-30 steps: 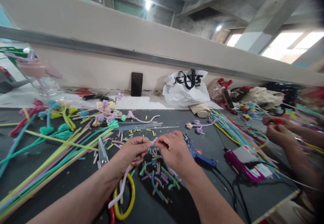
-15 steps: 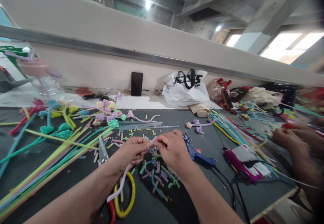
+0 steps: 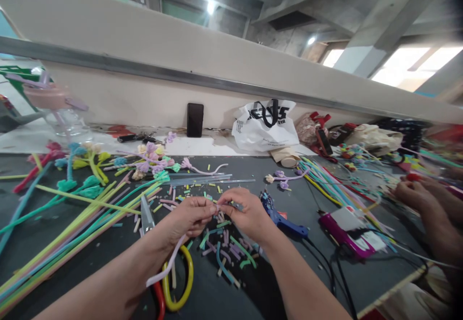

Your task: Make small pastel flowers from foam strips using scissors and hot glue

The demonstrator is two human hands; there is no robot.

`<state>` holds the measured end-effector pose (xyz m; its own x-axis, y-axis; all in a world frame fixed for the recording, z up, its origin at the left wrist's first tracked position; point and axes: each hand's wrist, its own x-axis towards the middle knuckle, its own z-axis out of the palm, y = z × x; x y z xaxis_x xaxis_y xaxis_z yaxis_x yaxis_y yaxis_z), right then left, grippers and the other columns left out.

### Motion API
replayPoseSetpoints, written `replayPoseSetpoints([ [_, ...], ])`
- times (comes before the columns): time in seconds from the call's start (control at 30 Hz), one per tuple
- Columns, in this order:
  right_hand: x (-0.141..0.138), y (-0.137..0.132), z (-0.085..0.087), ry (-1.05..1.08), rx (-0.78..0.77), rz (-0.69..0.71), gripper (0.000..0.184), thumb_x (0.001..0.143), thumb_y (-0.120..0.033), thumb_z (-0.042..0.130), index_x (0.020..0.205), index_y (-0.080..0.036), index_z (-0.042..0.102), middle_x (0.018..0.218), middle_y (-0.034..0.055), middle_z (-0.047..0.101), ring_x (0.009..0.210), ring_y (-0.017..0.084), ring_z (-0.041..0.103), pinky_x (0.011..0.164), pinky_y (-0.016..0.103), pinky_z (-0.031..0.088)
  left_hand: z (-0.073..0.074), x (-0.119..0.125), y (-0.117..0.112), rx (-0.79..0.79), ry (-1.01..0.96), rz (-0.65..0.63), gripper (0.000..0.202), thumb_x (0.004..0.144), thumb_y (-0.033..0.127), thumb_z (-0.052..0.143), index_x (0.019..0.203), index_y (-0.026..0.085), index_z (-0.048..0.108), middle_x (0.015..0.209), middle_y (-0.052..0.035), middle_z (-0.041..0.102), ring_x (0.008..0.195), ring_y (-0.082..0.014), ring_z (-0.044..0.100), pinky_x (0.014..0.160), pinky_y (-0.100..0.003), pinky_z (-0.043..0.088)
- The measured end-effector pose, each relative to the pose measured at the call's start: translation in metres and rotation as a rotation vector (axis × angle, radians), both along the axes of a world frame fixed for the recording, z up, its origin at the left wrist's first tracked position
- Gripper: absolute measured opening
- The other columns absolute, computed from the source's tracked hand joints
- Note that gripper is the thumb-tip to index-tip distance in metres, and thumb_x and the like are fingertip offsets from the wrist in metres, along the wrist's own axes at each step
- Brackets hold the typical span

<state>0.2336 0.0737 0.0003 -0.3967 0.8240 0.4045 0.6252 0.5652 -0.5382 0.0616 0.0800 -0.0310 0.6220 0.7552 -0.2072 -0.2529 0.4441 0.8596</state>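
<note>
**Lilac stem at the fingertips, two-handed pinch**

Holding lilac fuzzy stem (image 3: 167, 268) in left hand (image 3: 191, 216), above the dark tabletop (image 3: 97, 267). Pinching its upper end between left thumb and forefinger; curling the other left fingers toward the palm. Meeting the same spot with right hand (image 3: 246, 214), thumb and forefinger pinching the tip, with a narrow gap behind the fingertips. Too small to tell: exact form of the lilac bit between the tips. Below the left hand, trailing down and leftward to a free tail, in front of the yellow handle of the scissors (image 3: 191, 272).

Under and around the hands: loose scatter of short coloured pieces (image 3: 242, 251). Just beyond the right wrist: blue glue gun (image 3: 291, 227), with black cord running toward the near edge. Farther right: magenta-and-white box (image 3: 331, 227).

At left: long bundle of pastel stems (image 3: 83, 219), reaching toward a cluster of fuzzy flowers (image 3: 144, 166). Behind the hands: translucent rods (image 3: 202, 181), flat on the table. Against the partition: upright phone (image 3: 195, 120), then white bag (image 3: 265, 134). At far right: co-worker's hands (image 3: 415, 197), slightly blurred, at a small red item (image 3: 413, 177).
</note>
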Motion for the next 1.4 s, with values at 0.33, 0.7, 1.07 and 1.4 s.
replayPoseSetpoints([
  [0.33, 0.001, 0.000, 0.006, 0.001, -0.093, -0.116, 0.006, 0.071, -0.014, 0.060, 0.066, -0.018, 0.062, 0.068, -0.0002, 0.065, 0.066, 0.013, 0.057, 0.065, 0.023, 0.041, -0.008, 0.012, 0.001, 0.097, 0.118, 0.163, 0.026, 0.071, 0.037, 0.060, 0.088, 0.019, 0.055, 0.058, 0.0063, 0.051, 0.028, 0.0001, 0.021, 0.030, -0.016, 0.012],
  [0.7, -0.002, -0.001, 0.006, 0.009, -0.120, -0.142, 0.008, 0.068, -0.010, 0.060, 0.066, -0.017, 0.063, 0.066, -0.0008, 0.064, 0.066, 0.013, 0.058, 0.065, 0.022, 0.041, -0.008, 0.019, -0.008, 0.545, 0.438, 0.384, 0.021, 0.074, 0.026, 0.054, 0.056, 0.016, 0.060, 0.052, 0.0018, 0.052, 0.050, -0.0093, 0.043, 0.047, -0.019, 0.030],
  [1.07, 0.005, -0.002, 0.001, 0.323, -0.386, 0.020, 0.024, 0.071, -0.015, 0.059, 0.095, -0.017, 0.060, 0.083, 0.0012, 0.062, 0.077, 0.013, 0.056, 0.070, 0.024, 0.044, -0.012, 0.012, 0.000, 0.116, 0.061, 0.148, 0.026, 0.073, 0.038, 0.058, 0.061, 0.016, 0.049, 0.049, 0.0058, 0.050, 0.027, -0.0009, 0.023, 0.029, -0.016, 0.014],
  [1.4, 0.005, 0.002, -0.005, 0.477, -0.529, 0.069, 0.027, 0.071, -0.018, 0.062, 0.098, -0.018, 0.060, 0.082, 0.0014, 0.061, 0.076, 0.013, 0.055, 0.070, 0.026, 0.043, -0.009, 0.007, -0.003, 0.016, -0.091, 0.025, 0.025, 0.077, 0.034, 0.057, 0.064, 0.013, 0.053, 0.052, 0.0040, 0.049, 0.031, -0.0003, 0.030, 0.030, -0.014, 0.025],
])
